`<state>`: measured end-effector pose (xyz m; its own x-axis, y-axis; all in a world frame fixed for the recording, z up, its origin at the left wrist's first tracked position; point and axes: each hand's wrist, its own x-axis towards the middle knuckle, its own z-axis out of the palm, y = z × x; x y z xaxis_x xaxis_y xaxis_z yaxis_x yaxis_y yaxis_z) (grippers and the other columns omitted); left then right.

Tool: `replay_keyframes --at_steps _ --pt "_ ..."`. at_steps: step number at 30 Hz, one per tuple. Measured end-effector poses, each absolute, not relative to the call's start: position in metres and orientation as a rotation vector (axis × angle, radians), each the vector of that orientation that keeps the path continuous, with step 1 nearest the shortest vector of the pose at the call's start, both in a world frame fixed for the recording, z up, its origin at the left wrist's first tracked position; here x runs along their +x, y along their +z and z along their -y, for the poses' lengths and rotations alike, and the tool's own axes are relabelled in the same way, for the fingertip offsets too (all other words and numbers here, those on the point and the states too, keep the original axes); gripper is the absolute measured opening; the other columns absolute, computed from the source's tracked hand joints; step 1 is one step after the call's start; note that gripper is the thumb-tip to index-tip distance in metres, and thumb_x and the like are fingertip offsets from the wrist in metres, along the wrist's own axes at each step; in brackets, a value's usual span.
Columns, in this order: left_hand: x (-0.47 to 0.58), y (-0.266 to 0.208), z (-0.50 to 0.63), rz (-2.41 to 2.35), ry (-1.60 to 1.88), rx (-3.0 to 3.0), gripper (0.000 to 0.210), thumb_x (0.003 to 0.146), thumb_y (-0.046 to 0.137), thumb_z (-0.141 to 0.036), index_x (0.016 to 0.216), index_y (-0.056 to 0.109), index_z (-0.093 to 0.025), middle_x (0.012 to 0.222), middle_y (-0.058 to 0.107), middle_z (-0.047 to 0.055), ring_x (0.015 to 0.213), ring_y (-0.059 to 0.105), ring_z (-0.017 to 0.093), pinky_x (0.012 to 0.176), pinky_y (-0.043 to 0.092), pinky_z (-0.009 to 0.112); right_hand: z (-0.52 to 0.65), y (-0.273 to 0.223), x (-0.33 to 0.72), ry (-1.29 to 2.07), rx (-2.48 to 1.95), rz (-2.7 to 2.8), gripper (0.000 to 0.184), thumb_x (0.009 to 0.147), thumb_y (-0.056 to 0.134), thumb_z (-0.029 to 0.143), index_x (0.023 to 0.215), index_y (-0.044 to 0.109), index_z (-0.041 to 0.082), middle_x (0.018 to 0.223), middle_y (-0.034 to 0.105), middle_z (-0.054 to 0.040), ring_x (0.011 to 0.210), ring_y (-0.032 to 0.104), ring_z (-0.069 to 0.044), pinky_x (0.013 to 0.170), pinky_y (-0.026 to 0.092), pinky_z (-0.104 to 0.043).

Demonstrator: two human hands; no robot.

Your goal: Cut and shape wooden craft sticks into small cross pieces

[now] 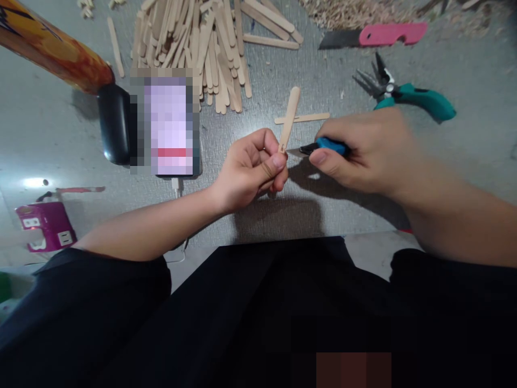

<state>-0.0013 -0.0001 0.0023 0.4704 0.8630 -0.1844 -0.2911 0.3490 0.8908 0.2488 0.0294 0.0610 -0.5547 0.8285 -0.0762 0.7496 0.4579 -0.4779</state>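
Between the thumb and fingers of my left hand is a wooden craft stick, pinched at its lower end and tilted upward. A small cut mark shows on the stick just above my thumb. My right hand is closed around a utility knife with a blue and black handle. Its blade points left, with the tip close to the stick's lower end; whether it touches, I cannot tell. Behind the held stick, another craft stick lies flat on the table.
A big pile of craft sticks covers the back of the table. Green-handled pliers, a pink knife and wood shavings lie at the right. Leftward are a blurred phone, a black-capped can and a purple power strip.
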Motion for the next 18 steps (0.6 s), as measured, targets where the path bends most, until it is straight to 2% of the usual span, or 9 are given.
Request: replay_keyframes --at_steps 5,10,14,18 --pt "-0.002 0.002 -0.001 -0.734 0.845 0.926 0.066 0.085 0.100 -0.074 0.093 0.055 -0.026 0.059 0.064 -0.006 0.037 0.048 0.008 0.037 0.032 0.024 -0.031 0.064 0.247 0.775 -1.393 2.532 0.051 0.106 0.048 0.071 0.078 0.041 0.029 0.068 0.049 -0.0025 0.066 0.046 -0.023 0.069 0.024 -0.042" --pt "-0.001 0.002 0.001 -0.737 0.859 0.947 0.067 0.085 0.100 -0.073 0.087 0.053 -0.026 0.056 0.056 -0.007 0.040 0.052 0.010 0.039 0.035 0.024 -0.029 0.064 0.248 0.843 -1.340 2.559 0.057 0.110 0.049 0.072 0.075 0.038 0.029 0.065 0.045 -0.0019 0.064 0.041 -0.022 0.068 0.023 -0.041" --pt "0.000 0.005 0.005 -0.708 0.877 0.935 0.067 0.083 0.105 -0.062 0.081 0.050 -0.024 0.059 0.058 -0.006 0.043 0.057 0.010 0.042 0.042 0.024 -0.024 0.059 0.244 0.830 -1.334 2.582 0.058 0.110 0.043 0.076 0.076 0.036 0.029 0.065 0.045 -0.0023 0.065 0.038 -0.022 0.068 0.021 -0.040" --pt "0.002 0.008 0.008 -0.714 0.841 0.887 0.067 0.079 0.109 -0.050 0.077 0.047 -0.024 0.056 0.059 -0.007 0.043 0.055 0.010 0.042 0.042 0.023 -0.021 0.053 0.240 0.877 -1.346 2.627 0.059 0.108 0.039 0.080 0.078 0.039 0.029 0.068 0.049 -0.0031 0.066 0.040 -0.022 0.067 0.023 -0.039"
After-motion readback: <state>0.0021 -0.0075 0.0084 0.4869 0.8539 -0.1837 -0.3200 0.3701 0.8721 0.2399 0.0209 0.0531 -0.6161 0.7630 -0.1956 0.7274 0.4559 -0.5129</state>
